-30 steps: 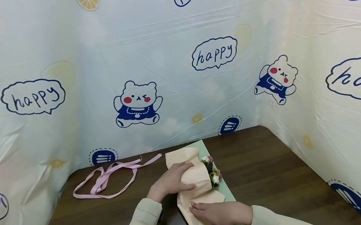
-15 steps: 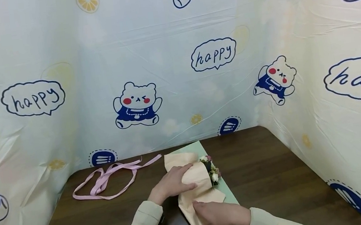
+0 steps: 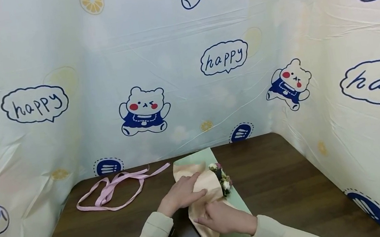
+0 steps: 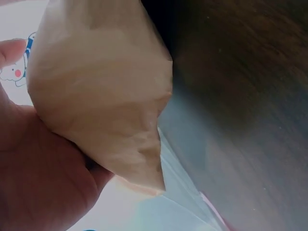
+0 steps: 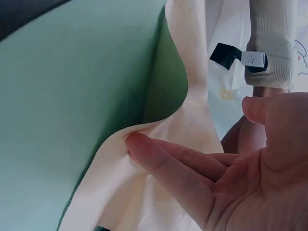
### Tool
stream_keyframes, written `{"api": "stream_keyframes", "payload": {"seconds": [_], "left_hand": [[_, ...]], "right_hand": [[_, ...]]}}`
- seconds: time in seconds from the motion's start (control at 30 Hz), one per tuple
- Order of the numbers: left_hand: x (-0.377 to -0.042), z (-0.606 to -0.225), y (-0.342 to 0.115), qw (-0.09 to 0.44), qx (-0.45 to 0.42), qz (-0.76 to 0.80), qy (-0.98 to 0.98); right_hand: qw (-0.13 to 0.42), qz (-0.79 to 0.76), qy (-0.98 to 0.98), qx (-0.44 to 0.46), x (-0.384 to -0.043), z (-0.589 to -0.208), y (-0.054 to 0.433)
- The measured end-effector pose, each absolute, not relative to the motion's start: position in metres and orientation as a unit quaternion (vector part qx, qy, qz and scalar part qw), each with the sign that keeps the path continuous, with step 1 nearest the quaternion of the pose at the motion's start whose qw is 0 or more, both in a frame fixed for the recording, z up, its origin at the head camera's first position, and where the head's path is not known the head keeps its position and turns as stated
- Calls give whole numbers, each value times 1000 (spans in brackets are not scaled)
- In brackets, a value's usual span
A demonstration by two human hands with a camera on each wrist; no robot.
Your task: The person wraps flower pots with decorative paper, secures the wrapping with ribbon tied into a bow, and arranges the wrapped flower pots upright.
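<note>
Left hand [image 3: 181, 192] on cream paper [image 3: 210, 183]

Flowers [image 3: 226, 185] in paper [image 3: 208, 182] on table [image 3: 289, 185], ribbon [image 3: 105, 195] left, curtain [image 3: 176, 57] behind

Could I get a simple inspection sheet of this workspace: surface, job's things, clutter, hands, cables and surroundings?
Surface: dark wood-grain table.
Job's things: small white and pinkish flowers, partly covered by cream-and-green wrapping paper.
Clutter: pink ribbon, loosely looped at the left, apart from the paper.
Hands: left hand rests on the paper beside the flowers; right hand touches it nearer the person.
Cables: nothing seen.
Surroundings: pale cartoon-printed backdrop behind and along both sides.
</note>
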State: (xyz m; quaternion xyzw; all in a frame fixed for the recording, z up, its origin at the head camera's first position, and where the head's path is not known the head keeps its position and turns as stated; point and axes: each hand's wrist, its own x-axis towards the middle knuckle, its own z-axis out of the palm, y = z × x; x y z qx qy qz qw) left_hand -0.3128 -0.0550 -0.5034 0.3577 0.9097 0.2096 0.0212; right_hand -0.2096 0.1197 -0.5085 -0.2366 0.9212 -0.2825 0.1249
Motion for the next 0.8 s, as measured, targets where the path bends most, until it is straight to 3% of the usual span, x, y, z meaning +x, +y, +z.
{"api": "stream_keyframes", "payload": {"seconds": [0.43,0.67,0.8], "left_hand": [[-303,-495,-54,56,312,198,928],[-303,-495,-68,93,301,235,919],[-301,-496,-74,85,319,259,907]], "right_hand": [[142,-317,918,-191,-221,-507,127],[77,-317,930,-168,-229,-509,132],[50,-288,940,-173,-235,-512,135]]}}
